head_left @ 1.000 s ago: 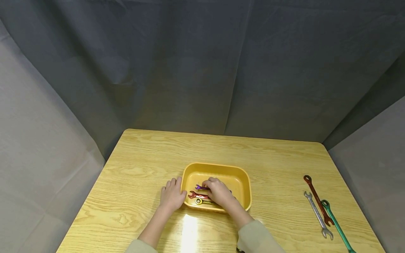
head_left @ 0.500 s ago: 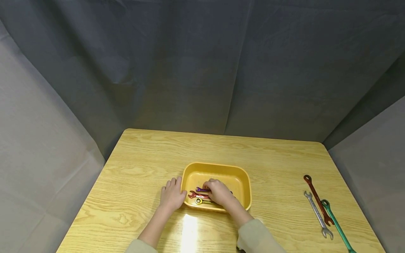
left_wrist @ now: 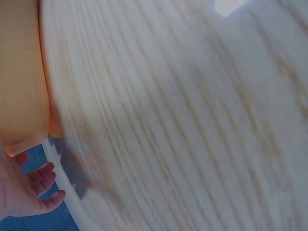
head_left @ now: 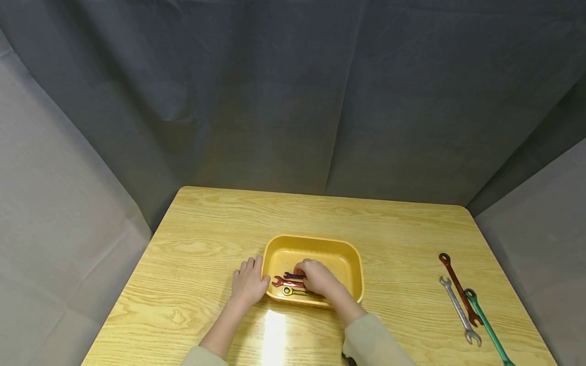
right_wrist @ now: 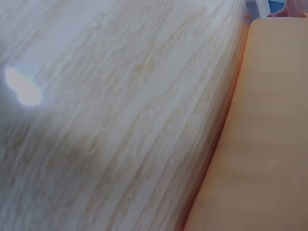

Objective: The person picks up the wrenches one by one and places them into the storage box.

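A yellow plastic tub [head_left: 336, 246] stands on the wooden table. My left hand [head_left: 248, 282] rests at its left end, thumb by the rim and fingers loosely extended outside; the left wrist view shows those fingers [left_wrist: 44, 184] beside the tub wall. Inside the tub, my right hand [head_left: 319, 278] pinches a small purple wrench [head_left: 293, 275], whose open end sticks out to the left of the fingertips. Below it lie a red wrench [head_left: 286, 282] and a yellow-green ratcheting wrench [head_left: 297, 292], their right ends hidden under my hand. The right wrist view shows just the tub's outer wall [right_wrist: 260, 125].
On the table's right side lie a dark red wrench [head_left: 459, 288], a silver wrench [head_left: 460, 310] and a long green wrench [head_left: 491, 329]. A dark object [head_left: 349, 360] peeks out beside my right sleeve at the bottom edge. Grey curtains [head_left: 256, 101] hang behind the table.
My right hand has shifted slightly toward me and right, and the purple wrench has moved down closer to the red one. My left hand has stayed in place.
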The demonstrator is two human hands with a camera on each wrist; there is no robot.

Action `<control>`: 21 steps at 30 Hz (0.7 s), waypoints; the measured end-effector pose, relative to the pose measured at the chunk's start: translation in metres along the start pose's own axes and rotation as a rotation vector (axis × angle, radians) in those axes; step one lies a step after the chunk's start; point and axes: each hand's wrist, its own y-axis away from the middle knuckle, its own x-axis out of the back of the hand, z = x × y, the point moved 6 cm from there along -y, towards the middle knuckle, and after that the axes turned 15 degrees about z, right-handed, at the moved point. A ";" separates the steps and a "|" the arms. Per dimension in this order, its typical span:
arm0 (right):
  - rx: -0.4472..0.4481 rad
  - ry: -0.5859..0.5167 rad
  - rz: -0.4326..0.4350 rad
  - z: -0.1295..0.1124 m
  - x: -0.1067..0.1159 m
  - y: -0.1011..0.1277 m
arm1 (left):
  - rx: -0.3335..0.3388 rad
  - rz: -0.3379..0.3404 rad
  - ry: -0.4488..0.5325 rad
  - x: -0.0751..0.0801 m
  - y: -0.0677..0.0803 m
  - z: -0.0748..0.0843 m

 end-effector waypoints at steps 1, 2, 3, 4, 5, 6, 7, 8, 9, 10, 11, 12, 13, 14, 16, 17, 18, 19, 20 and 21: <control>0.002 -0.002 -0.005 0.000 0.000 0.000 | -0.001 0.000 0.000 0.000 0.000 0.000; 0.006 -0.007 -0.008 -0.001 0.000 0.000 | 0.000 -0.001 -0.001 0.000 0.000 0.000; 0.007 -0.013 -0.012 -0.001 0.000 0.000 | 0.001 -0.001 -0.001 0.000 0.000 0.000; 0.009 -0.018 -0.015 -0.001 0.000 0.000 | 0.000 -0.001 -0.001 0.000 0.000 0.000; 0.012 -0.024 -0.017 -0.001 0.000 0.000 | 0.001 0.000 -0.001 0.000 0.000 0.000; 0.014 -0.029 -0.019 -0.001 0.000 0.000 | 0.002 0.001 -0.001 0.000 0.000 0.000; 0.016 -0.031 -0.021 -0.002 0.000 0.000 | 0.002 0.002 -0.001 0.000 0.000 0.000; 0.016 -0.032 -0.024 -0.002 0.000 0.000 | 0.003 0.003 0.000 0.000 0.000 0.000; 0.014 -0.032 -0.026 -0.001 0.000 0.000 | 0.004 0.002 0.001 0.000 0.000 0.000; 0.014 -0.030 -0.028 -0.001 0.000 0.000 | 0.004 0.003 0.001 0.000 0.000 0.000; 0.011 -0.027 -0.029 -0.001 0.000 0.000 | 0.005 0.004 0.001 0.000 0.000 0.000; 0.011 -0.024 -0.030 0.000 0.000 0.000 | 0.004 0.006 0.002 0.001 0.000 0.000; 0.012 -0.020 -0.028 0.000 -0.001 0.000 | 0.005 0.007 0.002 0.001 0.000 0.001; 0.012 -0.017 -0.026 0.000 -0.001 0.000 | 0.005 0.007 0.002 0.001 0.000 0.001; 0.014 -0.012 -0.022 0.001 -0.001 0.000 | 0.005 0.012 0.007 0.002 0.000 0.001; 0.014 -0.011 -0.020 0.001 -0.001 0.000 | 0.006 0.012 0.008 0.002 0.000 0.001; 0.015 -0.011 -0.018 0.000 -0.001 0.000 | 0.007 0.010 0.009 0.002 0.000 0.001; 0.017 -0.014 -0.015 0.000 -0.001 0.000 | 0.006 0.008 0.010 0.002 0.000 0.001; 0.018 -0.017 -0.013 0.000 0.000 0.001 | 0.007 0.006 0.009 0.001 0.000 0.001; 0.020 -0.019 -0.011 -0.001 0.000 0.001 | 0.006 0.005 0.009 0.001 0.000 0.001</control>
